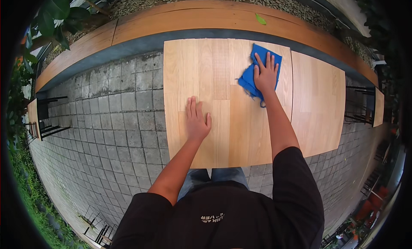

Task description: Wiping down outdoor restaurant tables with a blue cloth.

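Note:
My right hand [266,76] lies spread over a blue cloth [248,77] with frayed edges, holding it down against a light wooden tabletop [199,68]. The cloth is partly bunched on its left side and smoother near the far corner. To the left, my left hand [197,121] rests palm down on the bare wood near the table's left side, its fingers a little apart and nothing in it. A seam separates this tabletop from a second wooden tabletop [317,104] on the right.
A long wooden bench [193,18] runs along the table's far side, with a green leaf [260,19] on it. Gravel [138,6] lies behind. Grey paving [128,130] surrounds the tables. Another table [33,117] stands far left, and one more [379,107] far right.

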A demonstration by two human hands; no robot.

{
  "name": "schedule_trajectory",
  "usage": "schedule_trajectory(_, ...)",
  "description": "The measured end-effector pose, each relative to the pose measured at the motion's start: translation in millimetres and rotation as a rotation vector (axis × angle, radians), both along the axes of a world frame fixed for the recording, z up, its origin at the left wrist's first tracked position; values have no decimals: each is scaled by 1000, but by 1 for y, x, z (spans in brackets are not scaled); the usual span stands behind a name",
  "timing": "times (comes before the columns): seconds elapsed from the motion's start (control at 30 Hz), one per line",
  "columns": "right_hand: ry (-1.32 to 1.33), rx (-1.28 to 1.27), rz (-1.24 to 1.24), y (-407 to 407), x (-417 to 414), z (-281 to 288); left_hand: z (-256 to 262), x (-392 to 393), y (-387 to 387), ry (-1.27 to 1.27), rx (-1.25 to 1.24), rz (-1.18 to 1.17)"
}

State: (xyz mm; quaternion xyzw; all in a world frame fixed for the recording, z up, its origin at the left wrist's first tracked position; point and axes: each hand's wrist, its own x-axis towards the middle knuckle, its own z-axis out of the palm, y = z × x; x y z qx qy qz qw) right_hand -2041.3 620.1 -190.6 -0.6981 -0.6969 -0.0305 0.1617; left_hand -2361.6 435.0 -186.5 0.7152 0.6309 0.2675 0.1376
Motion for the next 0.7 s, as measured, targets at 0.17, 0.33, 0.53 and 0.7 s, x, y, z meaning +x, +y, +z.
schedule_trajectory(0.17,3,58,-15,62,-94,-5,3,-3,-3,-12,-8,1)
schedule_trajectory(0.33,99,101,222,54,-235,8,4,-13,-4,-340,-6,-51)
schedule_trajectory(0.53,205,-61,380,-25,-235,11,1,-89,8,41,94,-62)
schedule_trajectory(0.7,78,-76,151,-35,-160,16,-4,-108,16,104,-95,288)
